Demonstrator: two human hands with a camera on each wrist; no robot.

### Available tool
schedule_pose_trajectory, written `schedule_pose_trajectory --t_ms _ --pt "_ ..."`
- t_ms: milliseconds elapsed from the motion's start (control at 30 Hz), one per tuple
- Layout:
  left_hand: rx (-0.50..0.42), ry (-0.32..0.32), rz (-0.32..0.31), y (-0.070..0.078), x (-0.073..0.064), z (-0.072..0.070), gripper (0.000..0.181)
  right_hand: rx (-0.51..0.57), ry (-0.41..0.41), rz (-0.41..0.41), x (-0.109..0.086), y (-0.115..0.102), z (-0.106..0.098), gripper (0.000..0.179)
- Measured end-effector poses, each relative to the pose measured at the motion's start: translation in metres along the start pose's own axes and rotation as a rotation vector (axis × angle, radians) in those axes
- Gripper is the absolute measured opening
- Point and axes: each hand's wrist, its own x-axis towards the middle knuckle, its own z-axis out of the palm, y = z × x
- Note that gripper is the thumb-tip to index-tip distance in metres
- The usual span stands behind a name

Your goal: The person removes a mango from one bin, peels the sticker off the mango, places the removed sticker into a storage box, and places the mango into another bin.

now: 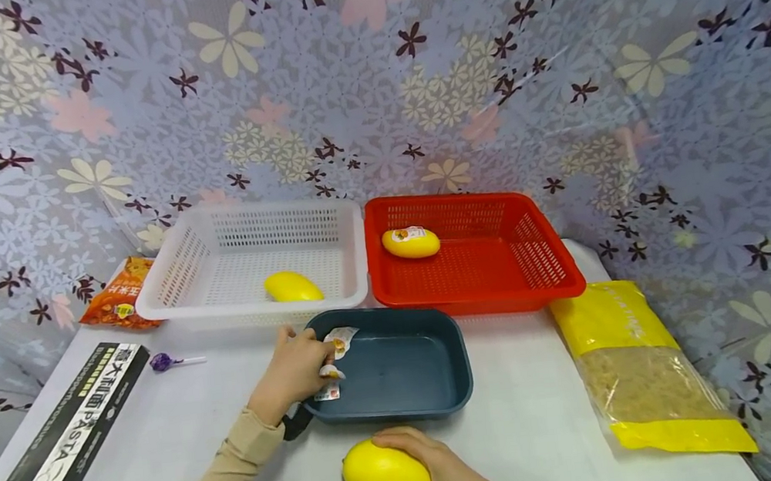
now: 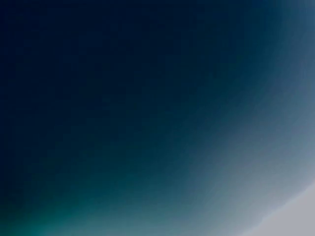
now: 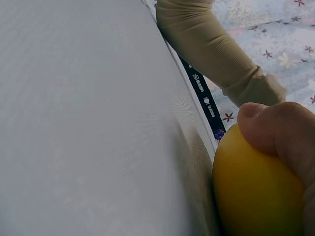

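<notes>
In the head view my right hand (image 1: 442, 467) grips a yellow mango (image 1: 385, 474) low over the white table, in front of a dark blue basin (image 1: 436, 402). The right wrist view shows the thumb (image 3: 275, 128) lying over the mango (image 3: 256, 191). My left hand (image 1: 295, 373) reaches over the basin's left rim, fingers curled, and pinches a small crumpled sticker (image 1: 331, 371) at the fingertips. Another printed sticker (image 1: 342, 341) clings to the basin's left inner side, and a third label (image 1: 327, 392) shows below the hand. Only dark blur fills the left wrist view.
Behind the basin stand a white basket (image 1: 186, 312) with one mango (image 1: 293, 286) and a red basket (image 1: 487, 277) with a stickered mango (image 1: 411, 243). Left lie a pasta box (image 1: 57, 450), lollipop (image 1: 162, 362) and orange snack bag (image 1: 119, 301); right, a yellow bag (image 1: 642, 371).
</notes>
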Motion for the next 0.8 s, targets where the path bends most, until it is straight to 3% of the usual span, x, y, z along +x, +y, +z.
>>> schedule_pose_trajectory --t_ms 233,367,500,633,800 --pt "0.153 0.001 -0.096 0.017 0.003 0.005 0.013 -0.021 0.002 -0.009 -0.001 0.0 -0.002 0.075" --pt "0.215 0.007 -0.112 0.021 0.004 0.006 0.018 -0.024 0.003 0.001 -0.001 0.0 -0.003 0.075" --pt "0.216 0.062 -0.098 0.019 0.003 0.009 0.028 -0.025 0.002 0.0 0.0 0.001 -0.003 0.076" --pt "0.109 0.071 -0.074 0.015 0.001 0.009 0.049 -0.025 0.005 -0.02 0.001 0.002 -0.001 0.075" --pt "-0.21 0.068 -0.084 0.01 0.0 -0.011 0.051 0.0 -0.01 -0.015 0.002 0.004 -0.001 0.075"
